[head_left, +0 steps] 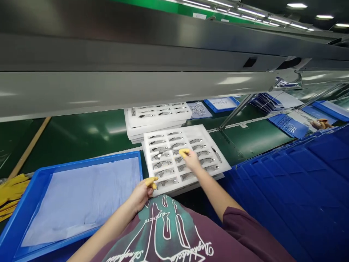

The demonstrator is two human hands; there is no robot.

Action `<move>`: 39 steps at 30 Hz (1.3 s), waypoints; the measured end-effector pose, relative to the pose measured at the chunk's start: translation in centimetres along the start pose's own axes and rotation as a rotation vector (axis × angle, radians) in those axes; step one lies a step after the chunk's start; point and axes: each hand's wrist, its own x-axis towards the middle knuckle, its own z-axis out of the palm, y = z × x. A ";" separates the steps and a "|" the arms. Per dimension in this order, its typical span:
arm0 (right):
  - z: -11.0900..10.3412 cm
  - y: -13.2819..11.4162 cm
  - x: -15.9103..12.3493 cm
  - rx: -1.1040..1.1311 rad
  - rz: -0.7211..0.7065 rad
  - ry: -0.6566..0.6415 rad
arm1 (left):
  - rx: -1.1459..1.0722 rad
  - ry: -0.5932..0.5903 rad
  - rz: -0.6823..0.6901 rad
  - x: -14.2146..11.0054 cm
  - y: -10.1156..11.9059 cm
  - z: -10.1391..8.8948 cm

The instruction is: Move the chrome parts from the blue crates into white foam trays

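Yellow cots [151, 182] cap your fingertips [184, 153]; the foam tray [188, 136] is white, set with chrome parts [163, 173]. The far belt [81, 131] is dark green, the near-left crate [81, 162] blue with pale-blue lining, and your maroon shirt [191, 236] carries a teal-and-white print.

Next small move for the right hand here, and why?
Probably lift the chrome handle piece nearest the right hand out of its foam slot: the yellow-capped fingertips are right at it, and the left hand sits at the near edge of the white foam tray, seemingly steadying it.
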 end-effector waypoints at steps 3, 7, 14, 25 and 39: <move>-6.2 -0.5 5.9 -0.183 0.035 0.150 | 0.177 0.206 0.253 1.6 -0.9 -0.4; -11.2 -0.1 12.0 -0.413 0.161 0.216 | 0.398 0.455 0.540 3.7 -2.1 -1.1; -11.3 2.1 17.1 -0.505 0.282 0.076 | 0.342 0.652 0.584 4.6 -4.0 -0.9; -12.1 3.5 17.4 -0.789 0.206 -0.033 | 0.224 0.563 0.507 4.6 -3.9 0.0; -12.0 4.6 18.0 -1.070 0.045 -0.120 | 0.126 0.522 0.405 3.3 -3.1 1.3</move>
